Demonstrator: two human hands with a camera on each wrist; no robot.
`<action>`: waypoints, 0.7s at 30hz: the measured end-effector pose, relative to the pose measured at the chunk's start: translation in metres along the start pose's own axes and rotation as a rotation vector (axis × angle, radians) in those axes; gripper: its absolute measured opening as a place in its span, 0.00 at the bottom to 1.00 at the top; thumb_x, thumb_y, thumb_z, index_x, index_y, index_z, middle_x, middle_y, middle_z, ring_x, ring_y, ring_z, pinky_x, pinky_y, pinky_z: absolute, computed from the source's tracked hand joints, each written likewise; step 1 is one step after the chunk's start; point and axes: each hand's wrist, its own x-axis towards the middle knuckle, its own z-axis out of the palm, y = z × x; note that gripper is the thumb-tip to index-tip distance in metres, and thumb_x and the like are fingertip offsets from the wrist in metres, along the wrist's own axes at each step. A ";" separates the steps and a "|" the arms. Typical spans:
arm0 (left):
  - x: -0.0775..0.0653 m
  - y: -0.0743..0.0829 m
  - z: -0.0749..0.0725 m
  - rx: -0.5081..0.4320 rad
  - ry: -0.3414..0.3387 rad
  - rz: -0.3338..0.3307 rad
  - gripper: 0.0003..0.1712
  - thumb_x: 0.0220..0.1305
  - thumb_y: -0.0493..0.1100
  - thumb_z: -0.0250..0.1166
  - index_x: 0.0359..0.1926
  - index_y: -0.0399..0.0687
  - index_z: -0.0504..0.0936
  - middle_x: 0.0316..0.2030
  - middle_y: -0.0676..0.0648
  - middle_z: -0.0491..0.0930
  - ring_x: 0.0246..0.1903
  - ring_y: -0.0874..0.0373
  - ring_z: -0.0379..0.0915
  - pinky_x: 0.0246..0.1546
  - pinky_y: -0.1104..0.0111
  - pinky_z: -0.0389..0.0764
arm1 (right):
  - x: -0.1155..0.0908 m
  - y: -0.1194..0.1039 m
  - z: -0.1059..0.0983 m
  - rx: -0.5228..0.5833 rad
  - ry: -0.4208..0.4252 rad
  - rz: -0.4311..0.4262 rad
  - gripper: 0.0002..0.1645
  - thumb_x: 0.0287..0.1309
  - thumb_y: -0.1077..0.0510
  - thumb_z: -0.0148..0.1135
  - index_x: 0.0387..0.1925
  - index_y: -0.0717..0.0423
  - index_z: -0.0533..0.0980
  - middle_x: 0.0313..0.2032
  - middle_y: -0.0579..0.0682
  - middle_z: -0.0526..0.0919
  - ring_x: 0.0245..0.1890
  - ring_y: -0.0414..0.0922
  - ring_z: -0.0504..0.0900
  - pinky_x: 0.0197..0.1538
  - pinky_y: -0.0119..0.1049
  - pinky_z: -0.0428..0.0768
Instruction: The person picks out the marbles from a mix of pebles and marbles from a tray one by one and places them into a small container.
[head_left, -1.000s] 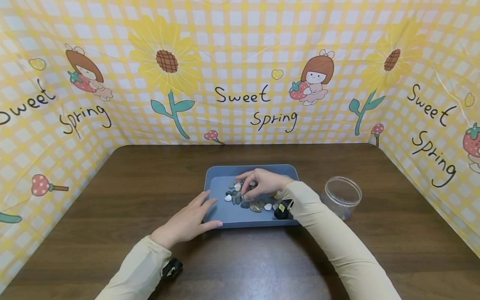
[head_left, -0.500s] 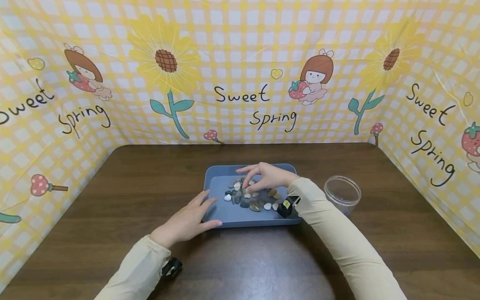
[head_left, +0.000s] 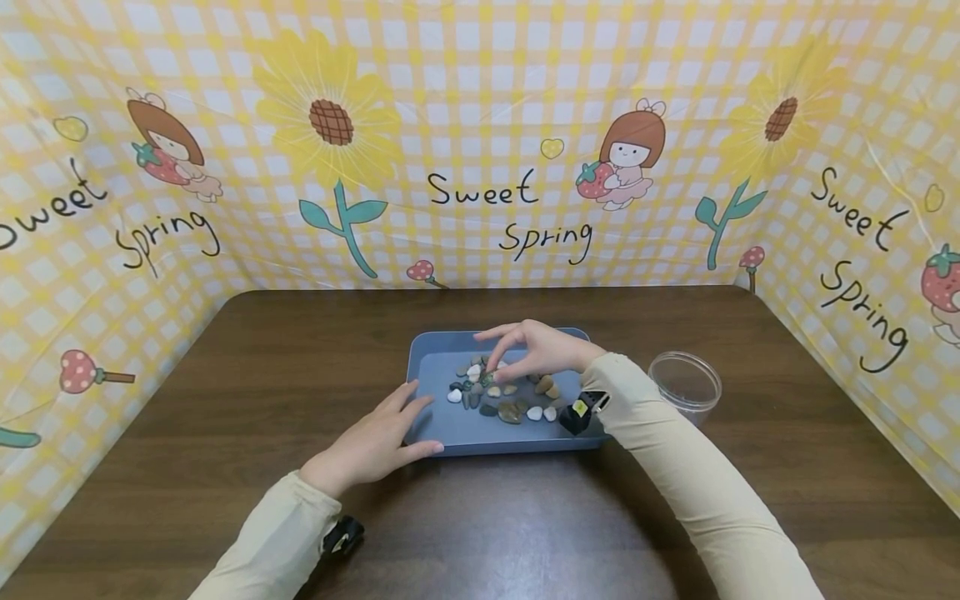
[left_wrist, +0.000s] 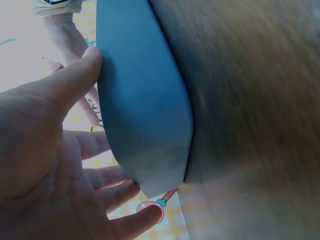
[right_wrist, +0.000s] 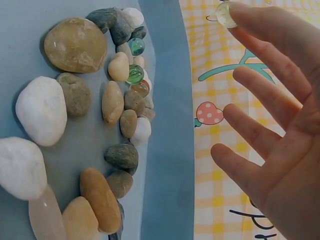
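Observation:
My right hand (head_left: 551,348) is over the blue tray (head_left: 461,435), its thumb and index finger pinching a pale clear glass marble (right_wrist: 226,15). In the right wrist view the other three fingers spread away from it. Under that hand the tray holds several pebbles (head_left: 510,412) in white, tan, brown and dark grey. Among them lie a green marble (right_wrist: 135,74), a teal marble (right_wrist: 137,46) and an amber one. My left hand (head_left: 375,442) rests at the tray's near left corner, fingers spread loosely, thumb touching the near rim (left_wrist: 99,75).
To the right of the tray stands a clear round jar (head_left: 684,383) without a lid, partly behind my right sleeve. Both stand on a dark wooden table (head_left: 315,350). A yellow checked cloth (head_left: 480,108) with printed flowers walls off the back and sides.
My right hand has lifted from among the pebbles and shifted slightly back and to the right, uncovering more stones. The left hand has stayed at the tray's corner.

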 end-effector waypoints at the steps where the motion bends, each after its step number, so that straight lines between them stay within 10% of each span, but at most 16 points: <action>1: 0.000 0.000 -0.001 0.000 0.001 0.001 0.39 0.62 0.59 0.58 0.66 0.39 0.63 0.69 0.32 0.52 0.69 0.36 0.50 0.61 0.45 0.63 | -0.001 -0.001 -0.001 0.002 0.007 0.005 0.10 0.56 0.55 0.64 0.38 0.55 0.83 0.67 0.50 0.66 0.69 0.49 0.62 0.67 0.50 0.64; 21: 0.000 0.000 0.000 -0.003 0.001 0.001 0.40 0.62 0.59 0.58 0.66 0.39 0.63 0.69 0.32 0.52 0.69 0.36 0.49 0.62 0.45 0.63 | -0.021 -0.013 -0.010 -0.027 0.080 -0.021 0.08 0.55 0.54 0.65 0.37 0.50 0.83 0.66 0.51 0.67 0.68 0.48 0.64 0.66 0.51 0.65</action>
